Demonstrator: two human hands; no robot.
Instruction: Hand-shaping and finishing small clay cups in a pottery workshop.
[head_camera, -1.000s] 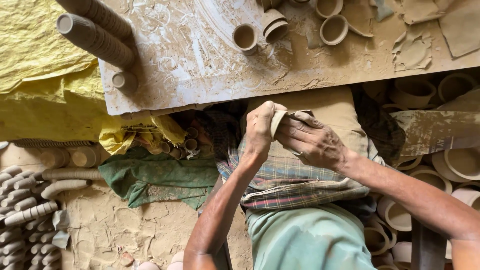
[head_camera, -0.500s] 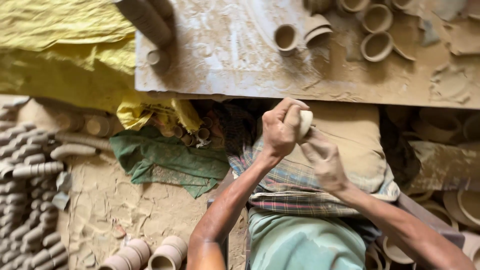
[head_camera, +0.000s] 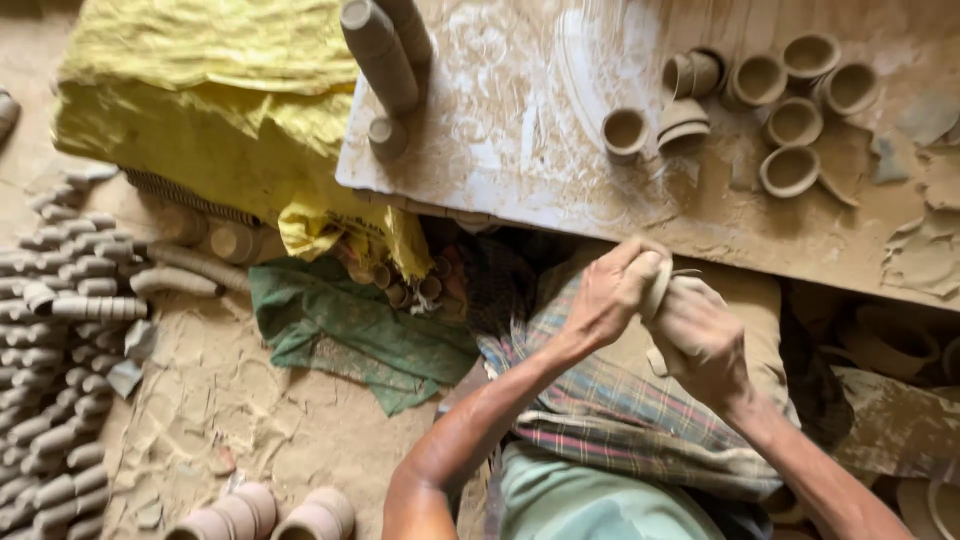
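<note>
both hands close together around one small piece of pale clay (head_camera: 660, 285), held above the person's lap just below the edge of the work board (head_camera: 520, 130). left hand (head_camera: 612, 295) wraps it from the near side, fingers curled tight over the top, so only a rounded pale edge of the clay shows between the two palms. right hand (head_camera: 702, 332) cups it from the other side, fingers bent around and pressed against the clay, clay-smeared knuckles facing the camera. how much of the piece lies inside the grip cannot be told; the hands hide most of it.

under the hands lies a checked cloth (head_camera: 620, 410) across the lap. on the clay-coated board, well apart from the hands, stand several small clay cups (head_camera: 790, 95), most upright, some tipped on their sides, and one single cup (head_camera: 625, 130) nearer the board's middle. stacked cups lie in long rolls (head_camera: 385, 50) at the board's left corner. a yellow sheet (head_camera: 200, 90) and a green cloth (head_camera: 350, 320) lie on the dusty ground to the left, beside rows of more stacked cups (head_camera: 60, 330).
</note>
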